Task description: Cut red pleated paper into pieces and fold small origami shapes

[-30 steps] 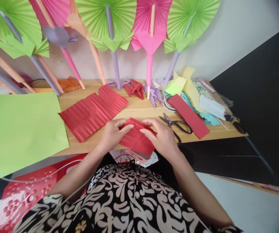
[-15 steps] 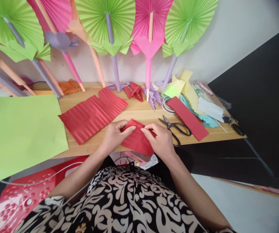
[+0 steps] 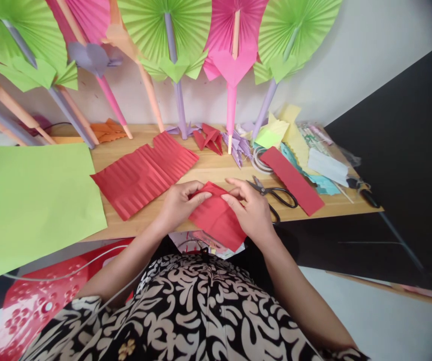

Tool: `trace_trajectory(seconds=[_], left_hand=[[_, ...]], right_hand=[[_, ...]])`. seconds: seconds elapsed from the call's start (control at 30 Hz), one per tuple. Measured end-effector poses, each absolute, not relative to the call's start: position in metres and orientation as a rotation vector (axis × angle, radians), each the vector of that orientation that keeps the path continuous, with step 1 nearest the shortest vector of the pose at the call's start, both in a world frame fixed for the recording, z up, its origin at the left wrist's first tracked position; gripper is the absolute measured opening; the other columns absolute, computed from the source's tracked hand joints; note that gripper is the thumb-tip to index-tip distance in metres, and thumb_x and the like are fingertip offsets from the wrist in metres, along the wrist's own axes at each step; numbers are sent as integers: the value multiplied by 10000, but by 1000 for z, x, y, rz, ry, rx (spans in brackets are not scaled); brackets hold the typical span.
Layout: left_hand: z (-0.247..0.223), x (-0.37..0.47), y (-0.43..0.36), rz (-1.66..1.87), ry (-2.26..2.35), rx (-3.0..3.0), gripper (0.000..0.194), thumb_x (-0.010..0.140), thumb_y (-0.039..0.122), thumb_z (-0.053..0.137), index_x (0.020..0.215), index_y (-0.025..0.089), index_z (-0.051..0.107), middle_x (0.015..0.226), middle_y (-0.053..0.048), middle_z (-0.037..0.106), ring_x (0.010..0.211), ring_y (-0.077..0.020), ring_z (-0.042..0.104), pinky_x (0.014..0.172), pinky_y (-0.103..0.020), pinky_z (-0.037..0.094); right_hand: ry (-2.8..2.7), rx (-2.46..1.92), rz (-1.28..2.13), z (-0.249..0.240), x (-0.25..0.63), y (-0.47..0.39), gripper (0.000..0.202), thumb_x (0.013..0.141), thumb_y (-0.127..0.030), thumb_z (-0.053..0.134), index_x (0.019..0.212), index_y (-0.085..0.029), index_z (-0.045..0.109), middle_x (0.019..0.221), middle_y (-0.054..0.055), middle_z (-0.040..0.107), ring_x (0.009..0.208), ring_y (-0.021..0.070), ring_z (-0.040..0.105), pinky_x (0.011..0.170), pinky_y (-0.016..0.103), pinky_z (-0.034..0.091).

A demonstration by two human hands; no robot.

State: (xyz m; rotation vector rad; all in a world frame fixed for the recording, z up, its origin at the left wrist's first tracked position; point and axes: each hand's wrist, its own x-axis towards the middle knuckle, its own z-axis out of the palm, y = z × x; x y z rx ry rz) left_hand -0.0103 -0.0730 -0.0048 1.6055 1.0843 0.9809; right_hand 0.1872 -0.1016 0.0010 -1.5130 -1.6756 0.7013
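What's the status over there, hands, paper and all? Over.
Left-hand grip: pinching folded red paper. Right-hand grip: touching the same paper. Black scissors: lying beside right-hand grip, apart from that paper.

Left hand, right hand close; fingers bent, 2 thumbs inward.

Pleated rectangular red paper sheet lies ahead-left of left hand. Black looped metal scissors lie right of right hand.

Craft workspace: paper fans, black scissors
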Motion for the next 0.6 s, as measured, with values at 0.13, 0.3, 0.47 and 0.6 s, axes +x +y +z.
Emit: trace_trajectory(seconds=[0.13,0.3,0.47,0.6], left_hand=[[1,-16,-66,1163,1207,1801,175,918,326,645,919,170,725,869,-25,736,802,-160,663,745,-261,515],[-1,-8,-68,1327,1364,2168,284,993,257,516,1215,170,671,1223,-108,719,1183,-237,633,1066,-427,473],[-37,31,-92,886,1086,2303,585,1021,361,469,1530,95,362,1558,-224,442,1474,-299,397,1196,-498,368],[-60,50,-105,596,1079,2462,874,952,591,524,1580,60,230,1648,-299,165,1564,-368,86,1247,-560,225]], right_hand=[[-1586,-1499,871,-4,191,-87,208,889,-400,613,846,-206,675,759,-3,688,695,166,610,678,275,454],[-1592,-1677,671,-34,186,-65,228,920,-379,520,771,-217,580,689,3,645,641,173,571,641,281,384],[-1779,-1992,445,-44,176,-66,204,957,-352,474,891,-216,611,734,39,690,655,202,590,610,292,322],[-1849,-1902,517,-39,177,-72,210,988,-382,466,936,-225,596,762,18,693,639,174,584,600,284,326]])
